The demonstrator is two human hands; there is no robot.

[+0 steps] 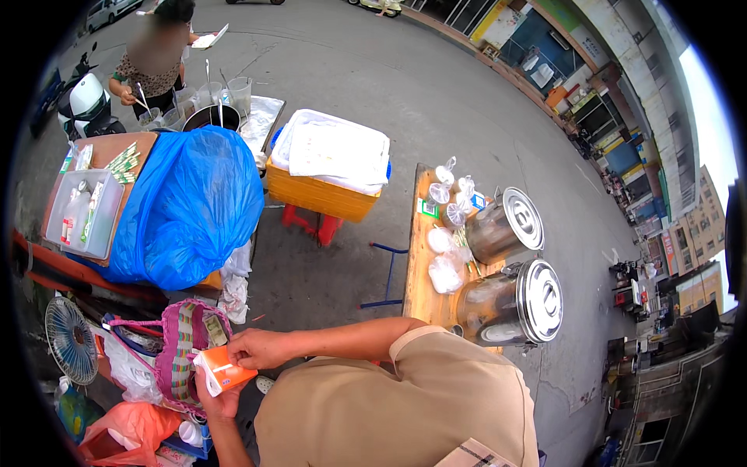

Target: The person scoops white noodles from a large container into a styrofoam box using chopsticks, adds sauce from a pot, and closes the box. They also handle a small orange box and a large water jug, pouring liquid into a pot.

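My left hand (220,403) holds an orange packet (236,376) from below, probably tissues, with crumpled white material showing at its near-left side. My right hand (259,348) reaches across from above, its fingers bent and pinched against the packet's upper edge. A pale strip crosses the orange face. Just beyond the hands stands a woven bag (175,350) with pink trim and striped sides, its mouth open. What looks like a banknote (215,330) lies at the bag's rim. The packet hides part of the bag and some of my left fingers.
Left are a fan (72,340), a red plastic bag (131,429) and a big blue plastic bag (192,204). A yellow crate (324,190) sits on a red stool. Lidded steel pots (510,300) stand on a wooden table (419,262). Another person (152,70) stirs cups.
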